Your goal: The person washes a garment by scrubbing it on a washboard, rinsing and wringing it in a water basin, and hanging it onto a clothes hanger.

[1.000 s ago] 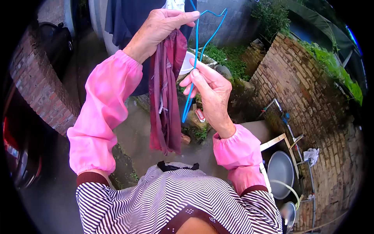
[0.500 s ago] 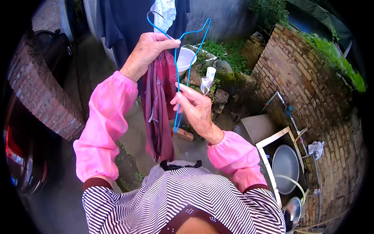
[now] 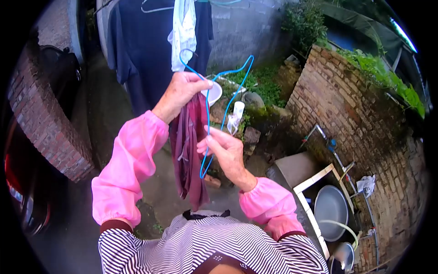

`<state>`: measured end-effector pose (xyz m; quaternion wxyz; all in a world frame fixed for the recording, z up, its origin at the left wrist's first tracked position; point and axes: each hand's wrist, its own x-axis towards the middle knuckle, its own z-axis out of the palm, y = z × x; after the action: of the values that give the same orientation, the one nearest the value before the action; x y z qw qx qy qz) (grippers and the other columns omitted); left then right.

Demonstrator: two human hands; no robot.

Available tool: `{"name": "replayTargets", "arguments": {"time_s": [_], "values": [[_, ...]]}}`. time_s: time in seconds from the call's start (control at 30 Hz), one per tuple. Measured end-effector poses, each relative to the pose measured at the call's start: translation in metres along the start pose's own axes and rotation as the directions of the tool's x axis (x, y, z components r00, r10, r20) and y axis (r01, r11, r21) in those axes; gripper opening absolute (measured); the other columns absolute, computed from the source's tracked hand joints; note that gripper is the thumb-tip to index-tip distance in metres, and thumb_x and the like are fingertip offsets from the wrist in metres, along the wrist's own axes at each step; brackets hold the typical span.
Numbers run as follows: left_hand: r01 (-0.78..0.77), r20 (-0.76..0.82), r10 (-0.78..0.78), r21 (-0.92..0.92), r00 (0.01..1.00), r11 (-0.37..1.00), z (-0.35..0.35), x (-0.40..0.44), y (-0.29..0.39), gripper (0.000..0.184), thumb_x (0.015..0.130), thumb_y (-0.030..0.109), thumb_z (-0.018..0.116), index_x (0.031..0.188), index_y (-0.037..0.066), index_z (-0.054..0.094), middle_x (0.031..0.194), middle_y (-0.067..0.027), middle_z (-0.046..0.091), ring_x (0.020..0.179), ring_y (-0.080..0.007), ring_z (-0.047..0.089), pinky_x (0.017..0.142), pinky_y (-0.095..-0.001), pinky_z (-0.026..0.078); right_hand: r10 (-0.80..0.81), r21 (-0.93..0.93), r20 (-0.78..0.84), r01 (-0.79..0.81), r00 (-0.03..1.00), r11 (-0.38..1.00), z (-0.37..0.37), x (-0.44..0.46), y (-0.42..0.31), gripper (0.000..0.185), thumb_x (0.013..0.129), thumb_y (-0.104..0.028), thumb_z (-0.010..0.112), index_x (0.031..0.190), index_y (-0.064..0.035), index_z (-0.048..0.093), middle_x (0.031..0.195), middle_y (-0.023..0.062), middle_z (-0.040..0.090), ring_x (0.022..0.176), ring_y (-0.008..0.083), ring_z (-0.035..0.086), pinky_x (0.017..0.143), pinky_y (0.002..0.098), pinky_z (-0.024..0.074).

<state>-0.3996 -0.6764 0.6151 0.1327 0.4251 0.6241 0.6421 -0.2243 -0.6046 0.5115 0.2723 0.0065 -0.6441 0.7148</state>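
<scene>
My left hand (image 3: 181, 95) is closed, pinching a blue wire clothes hanger (image 3: 242, 85) near its neck, with a dark red garment (image 3: 186, 157) gathered under the same fingers. The cloth hangs down in long folds behind the hanger. The hanger is turned on its side, its hook up at the left. Lower down, my right hand (image 3: 226, 154) has thumb and fingers closed around the hanger's long wire. Pink sleeve covers reach from both wrists up the forearms.
A dark shirt (image 3: 146, 59) and a white cloth (image 3: 184, 34) hang ahead. A white basin (image 3: 212, 94) stands behind the hanger. On the right are a brick wall (image 3: 351, 114), water pipes and a metal basin (image 3: 331, 213). Another brick wall (image 3: 48, 123) stands left.
The view has tilted up, so my hands, the hanger and the garment sit lower in the picture, and more hanging laundry shows. Both hands keep their grip.
</scene>
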Motion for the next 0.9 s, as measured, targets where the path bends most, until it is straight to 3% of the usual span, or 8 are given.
{"name": "replayTargets", "arguments": {"time_s": [0.1, 0.13, 0.27, 0.43, 0.6, 0.77, 0.87, 0.9], "values": [[-0.020, 0.097, 0.027, -0.071, 0.995, 0.997, 0.017, 0.009, 0.006, 0.017, 0.084, 0.017, 0.073, 0.090, 0.001, 0.073, 0.081, -0.0016, 0.069, 0.073, -0.0068, 0.061, 0.069, -0.0219, 0.047, -0.107, 0.057, -0.114, 0.114, 0.988, 0.992, -0.013, -0.004, -0.005, 0.035, 0.098, -0.010, 0.055, 0.130, 0.0043, 0.055, 0.087, 0.0115, 0.069, 0.071, 0.0141, 0.066, 0.064, 0.0243, 0.0521], [-0.039, 0.103, 0.047, -0.074, 0.994, 0.997, 0.020, 0.010, 0.011, 0.017, 0.085, 0.018, 0.073, 0.091, 0.002, 0.072, 0.081, -0.0007, 0.068, 0.073, -0.0064, 0.060, 0.069, -0.0219, 0.046, -0.076, 0.060, -0.175, 0.087, 0.982, 0.994, -0.018, -0.008, -0.017, 0.034, 0.098, -0.009, 0.055, 0.129, 0.0041, 0.055, 0.086, 0.0123, 0.069, 0.070, 0.0136, 0.065, 0.062, 0.0237, 0.0514], [-0.098, 0.035, 0.101, -0.066, 0.994, 0.993, 0.019, 0.018, 0.036, 0.017, 0.085, 0.019, 0.073, 0.093, 0.004, 0.071, 0.082, 0.0033, 0.064, 0.073, -0.0039, 0.056, 0.068, -0.0194, 0.043, -0.122, 0.130, -0.273, 0.162, 0.954, 0.978, -0.047, -0.018, -0.041, 0.033, 0.098, -0.009, 0.054, 0.128, 0.0044, 0.056, 0.086, 0.0125, 0.068, 0.066, 0.0121, 0.063, 0.059, 0.0223, 0.0491], [-0.268, -0.076, 0.259, -0.151, 0.963, 0.951, 0.013, 0.035, 0.073, 0.017, 0.084, 0.021, 0.074, 0.085, 0.005, 0.070, 0.075, 0.0063, 0.059, 0.068, -0.0014, 0.050, 0.063, -0.0204, 0.038, -0.351, -0.065, -0.321, 0.349, 0.880, 0.935, -0.084, -0.004, -0.105, 0.034, 0.097, -0.014, 0.057, 0.126, 0.0035, 0.057, 0.082, 0.0102, 0.068, 0.063, 0.0099, 0.060, 0.056, 0.0203, 0.0450], [-0.358, -0.108, 0.351, -0.064, 0.930, 0.931, 0.018, 0.041, 0.103, 0.022, 0.084, 0.024, 0.074, 0.094, 0.005, 0.071, 0.075, 0.0083, 0.057, 0.065, 0.0002, 0.049, 0.059, -0.0180, 0.036, -0.596, -0.223, -0.230, 0.554, 0.769, 0.802, -0.099, 0.035, -0.204, 0.035, 0.097, -0.015, 0.058, 0.126, 0.0038, 0.057, 0.084, 0.0089, 0.068, 0.064, 0.0067, 0.057, 0.055, 0.0176, 0.0424], [-0.397, -0.162, 0.377, -0.114, 0.912, 0.911, 0.035, 0.052, 0.115, 0.036, 0.079, 0.034, 0.079, 0.088, 0.000, 0.070, 0.077, 0.0021, 0.060, 0.069, -0.0049, 0.049, 0.064, -0.0222, 0.038, -0.701, -0.109, -0.107, 0.692, 0.705, 0.713, -0.101, 0.101, -0.286, 0.032, 0.094, -0.008, 0.060, 0.122, 0.0086, 0.056, 0.091, 0.0134, 0.070, 0.066, 0.0064, 0.058, 0.057, 0.0152, 0.0457], [-0.485, -0.180, 0.464, -0.096, 0.867, 0.869, 0.041, 0.052, 0.128, 0.038, 0.079, 0.035, 0.078, 0.090, 0.000, 0.069, 0.079, 0.0006, 0.061, 0.072, -0.0058, 0.051, 0.066, -0.0228, 0.039, -0.640, 0.031, -0.108, 0.646, 0.761, 0.763, -0.106, 0.132, -0.307, 0.027, 0.093, -0.007, 0.062, 0.116, 0.0072, 0.060, 0.093, 0.0150, 0.070, 0.070, 0.0078, 0.061, 0.060, 0.0138, 0.0490], [-0.492, -0.215, 0.469, -0.069, 0.857, 0.868, 0.042, 0.056, 0.130, 0.041, 0.082, 0.040, 0.075, 0.090, 0.000, 0.069, 0.073, 0.0029, 0.057, 0.066, -0.0042, 0.047, 0.061, -0.0217, 0.036, -0.627, 0.058, -0.125, 0.637, 0.768, 0.769, -0.100, 0.136, -0.307, 0.026, 0.093, -0.007, 0.062, 0.115, 0.0068, 0.061, 0.094, 0.0152, 0.070, 0.070, 0.0083, 0.061, 0.062, 0.0144, 0.0498]]}}
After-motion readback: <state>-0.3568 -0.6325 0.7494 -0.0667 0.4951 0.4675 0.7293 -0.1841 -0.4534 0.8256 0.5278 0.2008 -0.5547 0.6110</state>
